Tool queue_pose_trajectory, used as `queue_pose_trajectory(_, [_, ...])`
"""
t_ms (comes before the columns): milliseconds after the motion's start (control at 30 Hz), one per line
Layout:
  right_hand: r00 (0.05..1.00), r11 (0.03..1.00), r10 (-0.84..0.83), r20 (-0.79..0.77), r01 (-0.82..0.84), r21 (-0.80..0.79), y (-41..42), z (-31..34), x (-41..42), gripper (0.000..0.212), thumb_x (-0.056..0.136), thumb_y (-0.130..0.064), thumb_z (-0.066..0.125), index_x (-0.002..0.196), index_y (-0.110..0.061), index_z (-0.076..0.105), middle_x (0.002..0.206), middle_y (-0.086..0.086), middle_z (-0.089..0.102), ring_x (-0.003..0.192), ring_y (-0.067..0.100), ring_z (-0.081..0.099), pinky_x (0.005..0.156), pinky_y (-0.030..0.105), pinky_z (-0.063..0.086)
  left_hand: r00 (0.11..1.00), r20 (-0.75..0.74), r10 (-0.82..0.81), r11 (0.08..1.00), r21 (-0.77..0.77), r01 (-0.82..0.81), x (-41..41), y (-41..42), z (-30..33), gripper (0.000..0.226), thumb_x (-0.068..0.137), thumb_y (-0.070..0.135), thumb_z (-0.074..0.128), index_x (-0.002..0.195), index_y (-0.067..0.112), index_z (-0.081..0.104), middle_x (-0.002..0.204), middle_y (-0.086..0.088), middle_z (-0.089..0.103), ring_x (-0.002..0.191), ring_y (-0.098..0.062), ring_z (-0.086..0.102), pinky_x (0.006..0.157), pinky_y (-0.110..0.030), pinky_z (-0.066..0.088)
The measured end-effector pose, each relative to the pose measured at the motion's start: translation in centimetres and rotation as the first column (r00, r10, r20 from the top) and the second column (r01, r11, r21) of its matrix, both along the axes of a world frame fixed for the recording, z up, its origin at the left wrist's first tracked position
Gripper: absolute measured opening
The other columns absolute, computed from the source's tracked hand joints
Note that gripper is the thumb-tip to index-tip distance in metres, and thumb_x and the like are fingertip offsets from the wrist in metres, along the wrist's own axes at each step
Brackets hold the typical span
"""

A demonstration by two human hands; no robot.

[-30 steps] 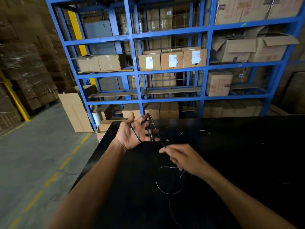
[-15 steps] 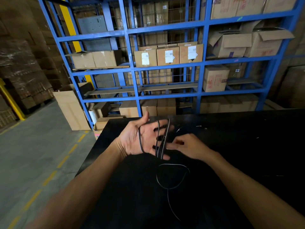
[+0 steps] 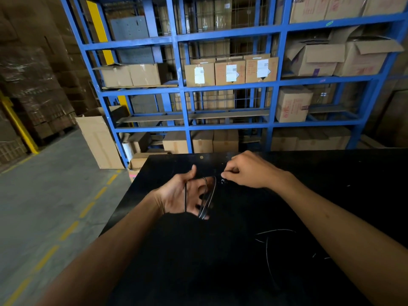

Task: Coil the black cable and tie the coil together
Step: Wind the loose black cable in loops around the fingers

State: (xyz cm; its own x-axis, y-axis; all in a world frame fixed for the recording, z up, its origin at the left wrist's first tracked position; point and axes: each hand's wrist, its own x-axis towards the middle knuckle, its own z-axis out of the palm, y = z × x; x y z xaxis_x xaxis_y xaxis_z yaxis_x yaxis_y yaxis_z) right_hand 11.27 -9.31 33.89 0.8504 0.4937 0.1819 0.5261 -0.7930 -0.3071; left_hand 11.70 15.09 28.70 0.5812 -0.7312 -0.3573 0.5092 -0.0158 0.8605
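The thin black cable (image 3: 209, 196) is wound in a few loops around my left hand (image 3: 176, 195), which is held palm up over the black table (image 3: 220, 261). One strand crosses the palm and others run over the fingers. My right hand (image 3: 249, 171) hovers just right of and beyond the left, fingers pinched on a stretch of the cable near the loops. The loose tail of the cable lies on the table at the lower right, hard to see against the dark top.
Blue steel shelving (image 3: 183, 89) loaded with cardboard boxes stands right behind the table's far edge. A tall cardboard box (image 3: 99, 142) leans at the left of the shelving. Grey concrete floor with a dashed yellow line (image 3: 86, 210) lies left of the table.
My right hand has moved from below the loops to up and right of my left hand, drawing the cable with it. The slack on the table has shifted to the right.
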Motion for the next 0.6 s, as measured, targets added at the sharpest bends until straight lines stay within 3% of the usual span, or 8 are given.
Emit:
queue_pose_trajectory(67, [0.998, 0.99, -0.047, -0.047, 0.053, 0.134, 1.2, -1.0, -0.9, 0.026, 0.101, -0.032, 0.06, 0.121, -0.021, 0.072, 0.089, -0.006, 0.073, 0.072, 0.001, 0.065, 0.072, 0.03, 0.057, 0.993, 0.045, 0.112, 0.992, -0.058, -0.109, 0.7, -0.1, 0.6, 0.071, 0.096, 0.069, 0.017, 0.15, 0.028, 0.038, 0.14, 0.0, 0.05, 0.135, -0.044, 0.043, 0.11, -0.072, 0.026])
queue_pose_trajectory(167, [0.986, 0.921, -0.056, -0.157, 0.112, 0.373, 2.4, -2.9, -2.8, 0.041, 0.104, -0.029, 0.053, 0.145, -0.023, 0.054, 0.081, -0.001, 0.07, 0.059, 0.001, 0.064, 0.054, 0.02, 0.052, 0.972, 0.042, 0.23, 0.957, -0.194, -0.218, 1.7, 0.1, 1.2, 0.073, 0.097, 0.07, 0.018, 0.148, 0.024, 0.044, 0.153, -0.01, 0.044, 0.135, -0.047, 0.041, 0.11, -0.073, 0.023])
queue_pose_trajectory(233, [0.975, 0.869, 0.002, -0.22, 0.108, 0.482, 3.0, -4.5, -4.3, 0.041, 0.105, -0.028, 0.051, 0.146, -0.027, 0.051, 0.074, -0.002, 0.065, 0.052, 0.001, 0.06, 0.049, 0.018, 0.051, 0.959, -0.017, 0.282, 0.908, -0.317, -0.273, 2.1, 0.5, 1.9, 0.076, 0.097, 0.068, 0.02, 0.153, 0.02, 0.036, 0.157, -0.017, 0.038, 0.137, -0.051, 0.039, 0.108, -0.075, 0.025])
queue_pose_trajectory(300, [0.959, 0.821, 0.064, -0.276, 0.106, 0.56, 3.4, -6.3, -5.4, 0.041, 0.105, -0.03, 0.051, 0.146, -0.032, 0.052, 0.069, -0.005, 0.06, 0.051, 0.002, 0.055, 0.051, 0.022, 0.052, 0.961, -0.04, 0.273, 0.875, -0.405, -0.265, 2.5, 0.8, 2.7, 0.077, 0.098, 0.066, 0.018, 0.146, 0.012, 0.044, 0.143, -0.022, 0.053, 0.137, -0.054, 0.037, 0.108, -0.077, 0.023])
queue_pose_trajectory(367, [0.93, 0.771, 0.122, -0.346, 0.131, 0.623, 3.4, -8.0, -6.1, 0.04, 0.105, -0.032, 0.051, 0.143, -0.043, 0.052, 0.068, -0.007, 0.056, 0.053, 0.003, 0.051, 0.053, 0.024, 0.05, 0.976, -0.051, 0.212, 0.855, -0.475, -0.21, 2.4, 0.7, 3.6, 0.078, 0.099, 0.066, 0.014, 0.136, 0.008, 0.052, 0.131, -0.02, 0.06, 0.141, -0.056, 0.024, 0.111, -0.078, 0.01])
queue_pose_trajectory(467, [0.898, 0.725, 0.186, -0.399, 0.149, 0.673, 3.1, -9.7, -6.6, 0.033, 0.106, -0.036, 0.049, 0.131, -0.055, 0.059, 0.068, -0.004, 0.053, 0.054, 0.004, 0.048, 0.054, 0.025, 0.048, 0.99, -0.023, 0.143, 0.83, -0.542, -0.132, 1.8, 0.1, 4.8, 0.078, 0.1, 0.064, 0.018, 0.149, 0.008, 0.038, 0.151, -0.019, 0.033, 0.145, -0.058, 0.009, 0.111, -0.078, 0.005])
queue_pose_trajectory(533, [0.892, 0.743, 0.147, -0.428, 0.186, 0.643, 2.7, -10.4, -6.4, 0.028, 0.105, -0.041, 0.049, 0.124, -0.053, 0.065, 0.064, -0.009, 0.052, 0.054, -0.001, 0.05, 0.054, 0.024, 0.048, 0.998, 0.005, 0.07, 0.822, -0.566, -0.055, 1.1, -0.4, 5.4, 0.078, 0.1, 0.065, 0.016, 0.158, 0.012, 0.02, 0.165, -0.017, 0.009, 0.145, -0.059, 0.005, 0.111, -0.078, 0.005])
queue_pose_trajectory(600, [0.881, 0.769, 0.035, -0.472, 0.278, 0.576, 2.1, -10.4, -5.6, 0.027, 0.101, -0.051, 0.05, 0.117, -0.044, 0.072, 0.056, -0.013, 0.053, 0.05, -0.004, 0.051, 0.055, 0.023, 0.048, 0.999, 0.041, -0.02, 0.826, -0.562, 0.04, 0.1, -0.9, 5.9, 0.079, 0.1, 0.066, 0.013, 0.159, 0.014, 0.012, 0.167, -0.016, 0.002, 0.145, -0.059, 0.001, 0.111, -0.078, 0.004])
